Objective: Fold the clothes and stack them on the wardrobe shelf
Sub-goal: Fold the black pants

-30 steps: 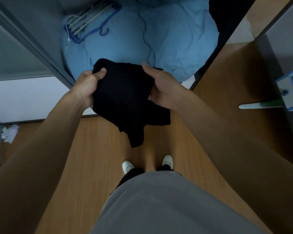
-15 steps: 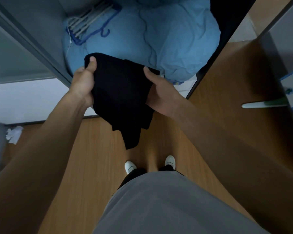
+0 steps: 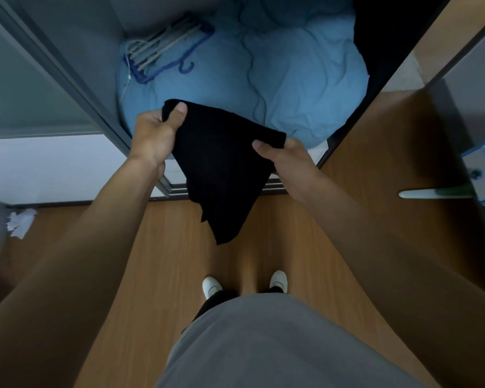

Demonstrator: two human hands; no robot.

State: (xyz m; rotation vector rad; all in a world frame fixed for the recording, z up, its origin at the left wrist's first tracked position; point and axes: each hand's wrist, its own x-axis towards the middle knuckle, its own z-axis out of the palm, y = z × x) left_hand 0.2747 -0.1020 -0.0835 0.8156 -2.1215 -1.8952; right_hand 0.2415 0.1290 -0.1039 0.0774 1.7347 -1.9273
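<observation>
We hold the black garment [image 3: 221, 166] in the air in front of the open wardrobe, above its sill, with the lower end hanging toward the wooden floor [image 3: 163, 247]. The left hand [image 3: 154, 135] is closed on the upper left corner, thumb on top. The right hand [image 3: 286, 161] pinches the upper right corner. We judge that this two-corner hold lets the cloth hang flat for folding. Behind it, a blue quilt [image 3: 291, 79] fills the wardrobe, with hangers [image 3: 165, 49] on top. Compared with half a second earlier, both hands stand wider apart and the cloth is stretched further.
</observation>
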